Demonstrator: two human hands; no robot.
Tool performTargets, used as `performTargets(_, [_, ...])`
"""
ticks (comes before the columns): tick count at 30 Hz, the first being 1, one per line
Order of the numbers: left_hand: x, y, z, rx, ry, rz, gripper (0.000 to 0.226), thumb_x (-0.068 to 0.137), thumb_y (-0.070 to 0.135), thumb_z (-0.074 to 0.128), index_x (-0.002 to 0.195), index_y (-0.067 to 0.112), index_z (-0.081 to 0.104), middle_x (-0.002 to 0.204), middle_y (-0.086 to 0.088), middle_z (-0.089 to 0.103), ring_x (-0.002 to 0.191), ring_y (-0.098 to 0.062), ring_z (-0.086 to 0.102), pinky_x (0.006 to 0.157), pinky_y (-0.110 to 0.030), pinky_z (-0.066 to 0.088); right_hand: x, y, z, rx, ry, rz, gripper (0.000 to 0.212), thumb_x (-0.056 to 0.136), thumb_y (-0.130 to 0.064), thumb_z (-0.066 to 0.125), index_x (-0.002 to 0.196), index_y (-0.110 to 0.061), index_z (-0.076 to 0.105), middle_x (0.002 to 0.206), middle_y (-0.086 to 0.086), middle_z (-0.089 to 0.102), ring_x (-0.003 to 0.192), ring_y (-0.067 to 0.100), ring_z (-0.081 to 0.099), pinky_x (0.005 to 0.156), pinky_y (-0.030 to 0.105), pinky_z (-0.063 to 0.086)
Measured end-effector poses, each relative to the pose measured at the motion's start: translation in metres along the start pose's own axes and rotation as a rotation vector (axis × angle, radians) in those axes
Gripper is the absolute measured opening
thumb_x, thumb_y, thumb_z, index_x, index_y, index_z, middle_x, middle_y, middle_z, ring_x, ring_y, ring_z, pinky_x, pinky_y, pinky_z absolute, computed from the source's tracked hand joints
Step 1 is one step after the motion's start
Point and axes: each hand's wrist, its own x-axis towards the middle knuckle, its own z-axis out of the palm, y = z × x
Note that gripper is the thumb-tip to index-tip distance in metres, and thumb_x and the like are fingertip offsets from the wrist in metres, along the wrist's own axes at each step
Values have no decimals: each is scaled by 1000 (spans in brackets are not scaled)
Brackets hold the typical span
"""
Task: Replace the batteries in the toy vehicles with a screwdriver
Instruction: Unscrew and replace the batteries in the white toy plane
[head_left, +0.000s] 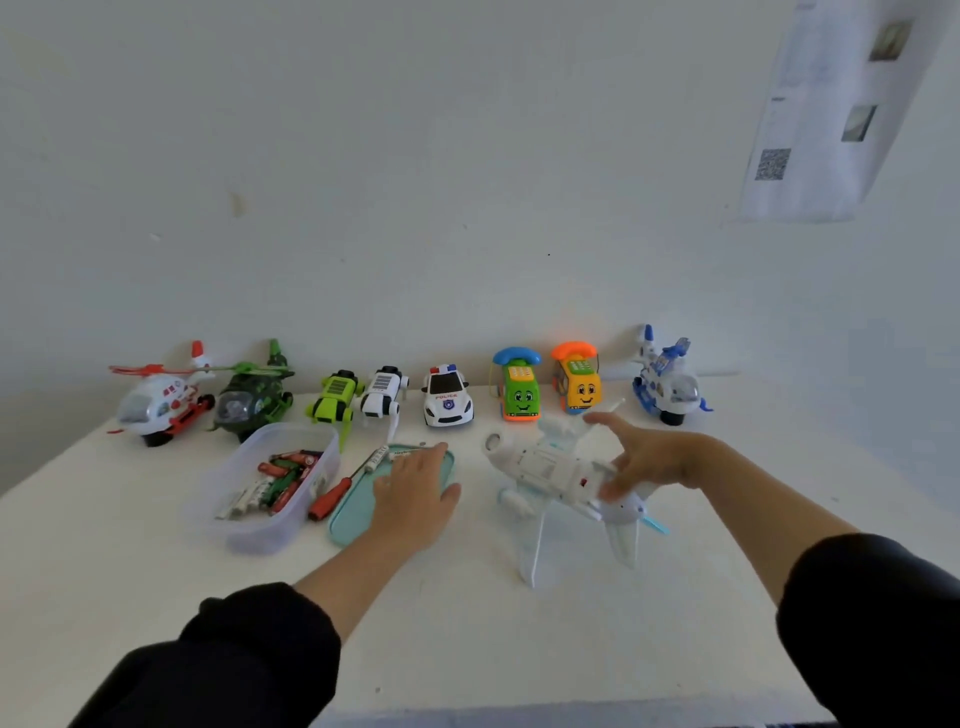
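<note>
A person's right hand (641, 457) grips a white toy plane (558, 470) turned belly-up on the table (467, 623), fingers curled round the fuselage w/ the forefinger stretched out past the tail. The left hand (415, 493) lies flat, fingers straight and spread, on a teal tray (345, 514); loose batteries (384, 454) sit just beyond its fingertips, and whether a fingertip touches one is hard to tell. The red-handled screwdriver (337, 491) rests just left of those fingers, between tray and a clear tub (249, 530) of spare cells. Eight more toys line the wall, well beyond both hands.

The step looks like fitting fresh cells, or fetching the driver. To do it well: keep the plane pinned belly-up so the battery bay faces the person, pick up one cell at a time, match polarity marks, then seat the cover flush before the screw goes in. Approx. one toy in hand, the rest untouched.
</note>
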Motion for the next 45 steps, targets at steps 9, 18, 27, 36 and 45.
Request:
performTargets(9, [-4,29,20,-82,-25,183,56,96,31,41,147,29,19,134,4,49,127,-17,40,105,-44,26,8,-13,5,-494,-38,109,102,75,-23,77,148,-35,7,141,5,46,127,23,43,107,40,35])
performTargets(18, [5,17,19,-25,-15,209,50,94,30,47,141,29,30,127,-1,46,119,-22,43,94,-38,35,5,-21,22,-443,-23,108,104,70,-44,79,148,-30,11,142,2,44,123,21,45,104,39,37])
performTargets(27, [19,-20,-9,287,-4,-87,43,92,19,42,134,19,36,132,-9,42,119,-29,45,95,-43,38,14,-18,50,-563,273,111,83,68,-62,69,133,-25,34,116,-3,57,102,17,54,88,35,43])
performTargets(36, [25,-67,-27,411,-206,-201,29,96,5,37,119,10,53,118,-5,61,110,-21,59,88,-27,45,30,-25,61,-975,452,13,50,88,-23,57,133,-33,37,119,-3,57,116,21,44,96,48,26])
performTargets(45, [26,-49,-32,424,-57,-311,34,95,11,39,126,9,54,128,-14,45,113,-29,50,86,-34,46,35,16,113,-814,844,-113,65,53,-8,72,117,-9,64,113,11,65,109,34,58,90,74,30])
